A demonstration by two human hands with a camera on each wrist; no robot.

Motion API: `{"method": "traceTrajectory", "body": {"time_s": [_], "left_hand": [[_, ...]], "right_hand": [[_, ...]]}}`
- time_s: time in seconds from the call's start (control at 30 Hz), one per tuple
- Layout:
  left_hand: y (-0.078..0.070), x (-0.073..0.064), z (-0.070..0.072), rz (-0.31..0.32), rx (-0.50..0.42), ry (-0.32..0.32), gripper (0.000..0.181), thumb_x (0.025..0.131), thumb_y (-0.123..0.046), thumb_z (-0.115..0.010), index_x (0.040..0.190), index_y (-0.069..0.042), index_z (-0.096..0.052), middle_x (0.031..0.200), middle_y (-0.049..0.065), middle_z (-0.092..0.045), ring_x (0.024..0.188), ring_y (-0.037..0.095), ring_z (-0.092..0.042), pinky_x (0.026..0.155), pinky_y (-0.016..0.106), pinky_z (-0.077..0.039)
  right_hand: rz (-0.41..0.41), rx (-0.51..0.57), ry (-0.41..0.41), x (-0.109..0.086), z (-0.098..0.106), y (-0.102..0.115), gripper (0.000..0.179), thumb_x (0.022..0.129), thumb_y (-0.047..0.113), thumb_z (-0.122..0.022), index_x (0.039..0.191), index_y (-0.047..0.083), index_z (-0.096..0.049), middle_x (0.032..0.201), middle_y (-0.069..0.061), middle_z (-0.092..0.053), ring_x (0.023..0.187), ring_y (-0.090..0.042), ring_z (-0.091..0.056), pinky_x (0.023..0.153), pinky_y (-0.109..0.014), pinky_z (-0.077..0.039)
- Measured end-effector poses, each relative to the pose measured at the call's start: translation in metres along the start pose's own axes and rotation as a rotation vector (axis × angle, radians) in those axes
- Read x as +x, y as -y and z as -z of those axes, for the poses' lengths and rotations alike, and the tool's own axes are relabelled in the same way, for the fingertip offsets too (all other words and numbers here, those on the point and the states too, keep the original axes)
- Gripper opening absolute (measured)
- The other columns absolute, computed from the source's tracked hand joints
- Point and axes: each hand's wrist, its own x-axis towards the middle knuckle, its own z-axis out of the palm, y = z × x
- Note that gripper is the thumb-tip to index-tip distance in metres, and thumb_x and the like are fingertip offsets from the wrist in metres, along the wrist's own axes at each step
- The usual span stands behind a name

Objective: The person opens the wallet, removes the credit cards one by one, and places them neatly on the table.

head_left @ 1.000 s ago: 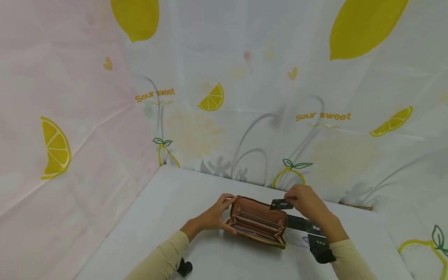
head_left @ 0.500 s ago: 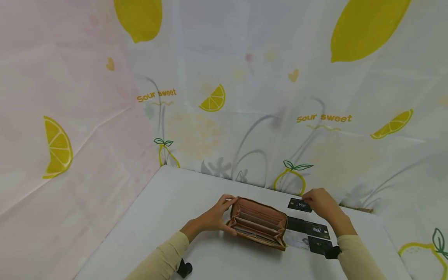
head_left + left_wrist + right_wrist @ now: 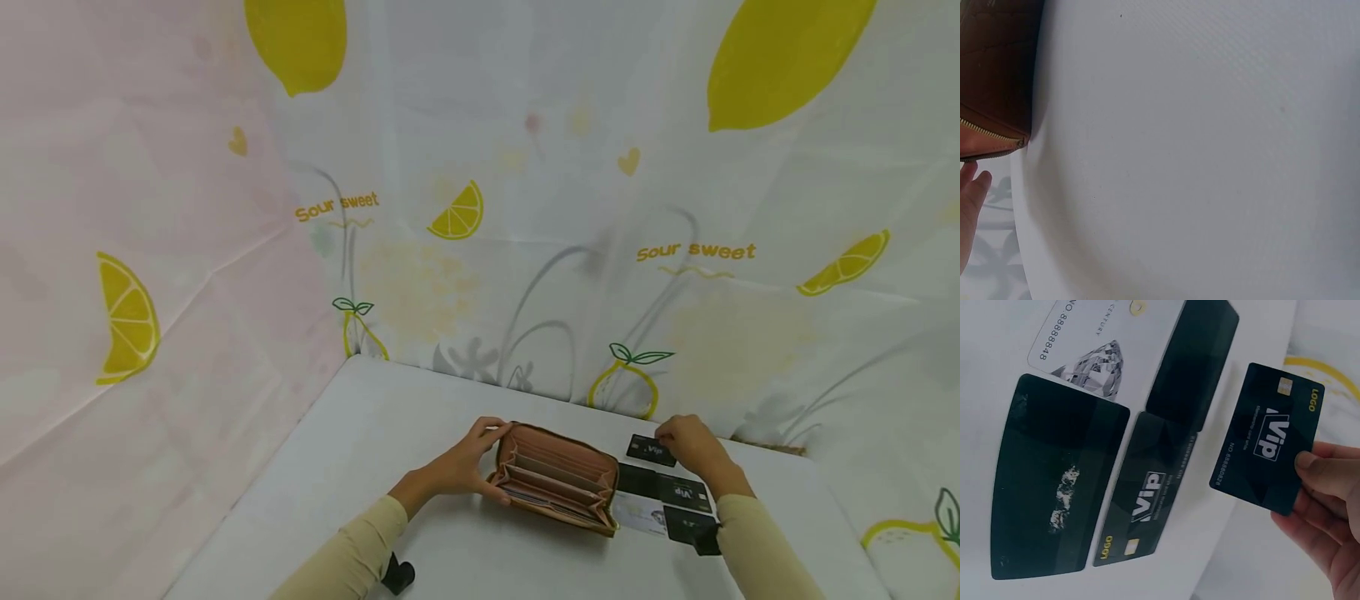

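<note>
A brown zip-around wallet lies unzipped on the white table, its pleated compartments facing up. My left hand holds its left end, fingers at the far edge and thumb at the near one. In the left wrist view only a corner of the wallet and some fingertips show. My right hand pinches a black VIP card by one end between thumb and fingers, right of the wallet and close over the table. Beside it lie a black VIP card, two plain dark cards and a white diamond-print card.
The laid-out cards sit edge to edge right of the wallet, in front of the held one. A small black object lies by the left sleeve. A lemon-print cloth stands behind the table and along its left side.
My right hand has carried the VIP card from over the wallet's right end to the right, then slightly down toward the table. The left hand and wallet have stayed in place.
</note>
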Motion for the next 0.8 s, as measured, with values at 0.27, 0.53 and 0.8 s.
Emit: {"method": "traceTrajectory", "body": {"time_s": [0.27, 0.53, 0.8], "left_hand": [[0.0, 0.0, 0.0, 0.01, -0.009, 0.008, 0.115, 0.071, -0.046, -0.086, 0.157, -0.011, -0.017, 0.15, 0.005, -0.019, 0.134, 0.019, -0.035, 0.105, 0.033, -0.041], [0.0, 0.003, -0.003, 0.004, -0.016, 0.01, 0.114, 0.071, -0.047, -0.085, 0.157, -0.011, -0.018, 0.15, 0.007, -0.02, 0.132, 0.019, -0.038, 0.104, 0.032, -0.042], [-0.001, 0.002, 0.001, 0.02, -0.003, 0.014, 0.115, 0.071, -0.05, -0.083, 0.157, -0.011, -0.018, 0.151, 0.006, -0.019, 0.131, 0.022, -0.04, 0.103, 0.034, -0.043]], "right_hand": [[-0.053, -0.01, -0.06, 0.002, -0.022, -0.011, 0.012, 0.077, -0.011, -0.07, 0.08, 0.0, -0.075, 0.081, -0.013, -0.07, 0.077, -0.034, -0.067, 0.069, -0.047, -0.054], [-0.142, -0.008, -0.091, -0.006, -0.039, -0.013, 0.017, 0.082, -0.005, -0.071, 0.099, -0.009, -0.071, 0.096, -0.024, -0.068, 0.094, -0.043, -0.064, 0.083, -0.053, -0.051], [-0.198, 0.0, 0.097, -0.015, -0.048, 0.004, 0.051, 0.097, 0.027, -0.06, 0.13, -0.011, -0.055, 0.133, -0.037, -0.047, 0.12, -0.053, -0.047, 0.096, -0.062, -0.04]]}}
